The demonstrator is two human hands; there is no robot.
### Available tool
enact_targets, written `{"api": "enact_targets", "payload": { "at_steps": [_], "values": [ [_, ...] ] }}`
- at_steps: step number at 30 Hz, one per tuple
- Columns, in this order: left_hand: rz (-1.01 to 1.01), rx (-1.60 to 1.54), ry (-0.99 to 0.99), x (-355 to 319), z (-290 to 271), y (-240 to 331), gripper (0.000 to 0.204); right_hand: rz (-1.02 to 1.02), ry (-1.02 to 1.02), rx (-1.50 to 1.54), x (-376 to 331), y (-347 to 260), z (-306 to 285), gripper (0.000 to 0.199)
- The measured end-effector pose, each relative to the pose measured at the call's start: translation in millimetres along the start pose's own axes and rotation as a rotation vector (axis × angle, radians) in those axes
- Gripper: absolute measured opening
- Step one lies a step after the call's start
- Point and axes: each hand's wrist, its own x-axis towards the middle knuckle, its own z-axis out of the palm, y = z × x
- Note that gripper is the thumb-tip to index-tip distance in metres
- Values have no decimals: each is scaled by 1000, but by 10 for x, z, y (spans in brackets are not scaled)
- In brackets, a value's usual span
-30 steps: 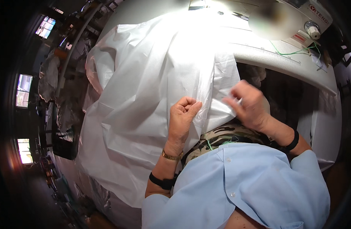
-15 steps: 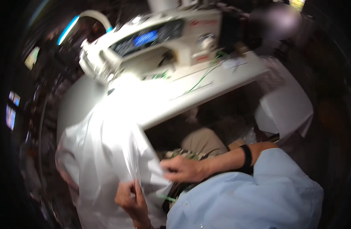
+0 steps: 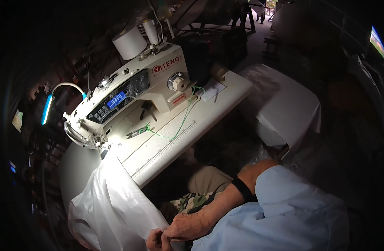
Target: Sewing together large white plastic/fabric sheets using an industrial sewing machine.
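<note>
Fabric, white and thin with a slight sheen, hangs in the lower left of the frame: the white fabric [image 3: 112, 205] drapes from the left end of the sewing table [image 3: 175, 146] down to the operator's lap, its upper end lying just beside the needle area of the sewing machine [image 3: 129, 100]. That placement reads as feed arrangement, with the bulk left hanging off the table edge so only the working edge reaches the needle.

Both hands meet at the bottom edge of the frame, at the cloth's lower right corner. The right hand [image 3: 185, 228] is curled, fingers pinched onto the cloth edge, its forearm crossing from the right with a dark band [image 3: 243, 189] near the elbow below a light blue sleeve [image 3: 292, 213]. The left hand [image 3: 155, 240] is partly cut off by the frame; it touches the same edge beside the right, and appears closed on it, though the exact grip cannot be confirmed. Holding the corner with both hands together suggests the edge is being aligned or folded.

On the table bed, small snips [image 3: 135, 134] lie near the machine's arm, close to a loose green thread [image 3: 179, 121] trailing across the bed. A printed ruler strip [image 3: 167, 148] runs along the table's front edge. White thread cones [image 3: 129, 42] stand above the machine. A curved lamp [image 3: 54, 100] glows in the left of the frame. A second white pile [image 3: 288, 108] rests to the right, well apart from the hands.
</note>
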Motion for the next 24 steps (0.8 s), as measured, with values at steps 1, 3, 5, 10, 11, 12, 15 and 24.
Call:
{"api": "enact_targets", "payload": {
  "at_steps": [1, 3, 5, 10, 11, 12, 15, 24],
  "values": [
    [5, -1, -2, 2, -9, -33, 12, -1, -5, 22, 12, -5, 3, 19],
    [-172, -103, -23, -6, -24, -89, 16, 2, 5, -25, 35, -10, 14, 16],
    [-179, -167, -2, -23, -13, -124, 15, 1, -93, -219, 65, -10, 37, 16],
    [-236, -268, 174, -40, 26, -110, 13, -184, -112, -220, 100, 127, 76, 17],
    [-307, -250, 93, -32, -18, -86, 11, -266, -43, -114, 112, 202, 79, 18],
    [-380, -229, 21, -22, -86, -48, 14, -182, 17, 57, 97, 307, 58, 17],
    [-145, -98, 174, 86, -316, 107, 11, 306, 445, 453, 287, 628, 120, 25],
    [143, 404, -138, 413, -1050, 921, 7, -101, -375, 99, 1787, 736, 1510, 25]
  ]
}}
